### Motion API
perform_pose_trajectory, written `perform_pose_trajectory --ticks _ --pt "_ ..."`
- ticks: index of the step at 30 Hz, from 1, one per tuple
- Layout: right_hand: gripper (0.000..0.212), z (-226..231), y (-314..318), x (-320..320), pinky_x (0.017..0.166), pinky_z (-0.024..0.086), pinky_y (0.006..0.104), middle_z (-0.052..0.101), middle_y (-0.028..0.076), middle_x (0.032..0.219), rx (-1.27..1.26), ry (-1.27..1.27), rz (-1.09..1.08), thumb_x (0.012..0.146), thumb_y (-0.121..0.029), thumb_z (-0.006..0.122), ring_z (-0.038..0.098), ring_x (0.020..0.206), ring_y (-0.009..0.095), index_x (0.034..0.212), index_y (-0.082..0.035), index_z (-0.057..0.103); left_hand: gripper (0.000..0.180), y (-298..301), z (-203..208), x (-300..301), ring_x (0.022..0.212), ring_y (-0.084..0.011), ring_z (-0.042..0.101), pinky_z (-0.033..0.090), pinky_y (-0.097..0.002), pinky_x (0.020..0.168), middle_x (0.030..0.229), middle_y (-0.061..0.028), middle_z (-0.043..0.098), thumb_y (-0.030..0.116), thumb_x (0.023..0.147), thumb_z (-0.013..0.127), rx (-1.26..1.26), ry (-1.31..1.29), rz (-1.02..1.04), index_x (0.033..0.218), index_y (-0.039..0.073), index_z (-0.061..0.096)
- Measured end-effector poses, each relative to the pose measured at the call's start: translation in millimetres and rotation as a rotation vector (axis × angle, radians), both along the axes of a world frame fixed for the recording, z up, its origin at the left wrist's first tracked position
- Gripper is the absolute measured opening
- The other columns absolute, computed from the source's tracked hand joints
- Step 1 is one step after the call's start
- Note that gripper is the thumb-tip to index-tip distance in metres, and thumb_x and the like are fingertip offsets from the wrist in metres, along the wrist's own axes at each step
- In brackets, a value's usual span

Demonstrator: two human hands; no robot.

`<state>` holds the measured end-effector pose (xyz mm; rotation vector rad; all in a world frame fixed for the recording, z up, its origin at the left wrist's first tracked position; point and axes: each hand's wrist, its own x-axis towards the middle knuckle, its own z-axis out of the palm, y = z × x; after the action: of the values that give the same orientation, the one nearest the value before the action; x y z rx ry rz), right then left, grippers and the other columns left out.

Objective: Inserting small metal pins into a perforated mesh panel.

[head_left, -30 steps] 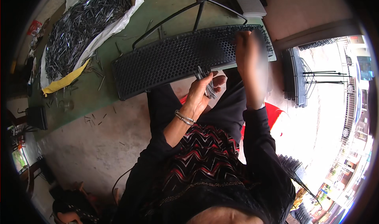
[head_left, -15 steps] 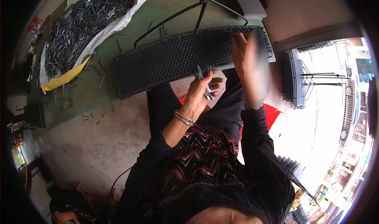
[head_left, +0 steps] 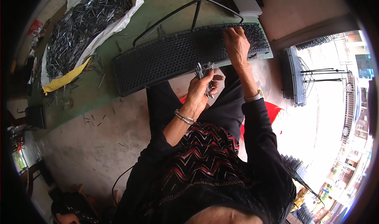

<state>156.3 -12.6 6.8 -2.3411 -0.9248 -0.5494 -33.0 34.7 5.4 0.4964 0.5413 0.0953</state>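
A long black panel full of small holes lies across the near edge of the green table, with a black rod frame rising behind it. My left hand is closed around a small bundle of shiny dark metal strips, just below the panel's front edge. My right hand is over the right part of the panel, fingertips pinched together down at its surface; what they hold, if anything, is hidden. Around and to the right of these fingers the panel bristles with many thin dark pieces.
A white sack heaped with dark metal strips lies on the table at the left, with loose strips beside it. White panels are stacked at the far right. Other black panels with rods stand right of the table.
My right hand has moved slightly left along the panel and come out of its blur, fingertips on the surface. My left hand stays nearly still with its strips.
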Motion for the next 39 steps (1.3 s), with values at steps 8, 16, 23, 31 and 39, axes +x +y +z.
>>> perform_pose_trajectory --ticks 8,16,23,31,39 --pt "0.018 8.0 -5.0 -5.5 0.067 0.05 0.0409 0.059 0.011 0.098 -0.125 -0.023 -0.156 0.086 -0.031 0.059 0.063 0.081 0.031 0.093 -0.017 0.07 0.025 0.1 2.3 -4.2 0.063 -0.0088 0.053 0.035 -0.0203 0.047 0.084 -0.011 0.067 0.025 0.092 0.059 0.027 0.012 0.033 0.101 0.002 0.063" --pt "0.02 31.0 -31.2 -42.0 0.068 0.049 0.0365 0.062 0.013 0.093 -0.077 0.362 0.164 0.085 -0.023 0.063 0.063 0.077 0.027 0.097 -0.008 0.069 0.024 1.8 3.7 -6.2 0.064 -0.0081 0.054 0.035 -0.0187 0.047 0.088 -0.0129 0.065 0.021 0.092 0.061 0.032 0.006 0.037 0.104 0.0 0.058" --pt "0.013 38.9 -45.3 -66.6 0.061 0.044 0.0262 0.059 0.005 0.074 0.107 1.144 0.45 0.085 -0.009 0.062 0.055 0.069 0.011 0.089 0.003 0.063 0.024 -4.9 5.5 -2.5 0.067 -0.0116 0.06 0.035 -0.0212 0.047 0.082 -0.0112 0.069 0.025 0.092 0.058 0.145 0.039 0.023 0.099 0.002 0.062" --pt "0.012 41.2 -46.7 -63.3 0.059 0.045 0.026 0.06 0.006 0.072 0.123 1.038 0.382 0.085 -0.009 0.06 0.055 0.065 0.01 0.088 0.003 0.061 0.025 -1.1 8.0 2.3 0.071 -0.0182 0.068 0.045 -0.0253 0.051 0.084 -0.0135 0.07 0.025 0.094 0.054 0.292 0.056 0.014 0.097 0.002 0.062" --pt "0.013 40.8 -37.4 -59.6 0.055 0.045 0.0262 0.06 0.007 0.068 0.135 1.016 0.338 0.085 -0.008 0.06 0.057 0.061 0.011 0.086 0.004 0.062 0.025 3.9 11.9 8.3 0.069 -0.0189 0.068 0.047 -0.0259 0.051 0.084 -0.0121 0.07 0.026 0.095 0.053 0.338 0.044 0.017 0.096 0.002 0.062"
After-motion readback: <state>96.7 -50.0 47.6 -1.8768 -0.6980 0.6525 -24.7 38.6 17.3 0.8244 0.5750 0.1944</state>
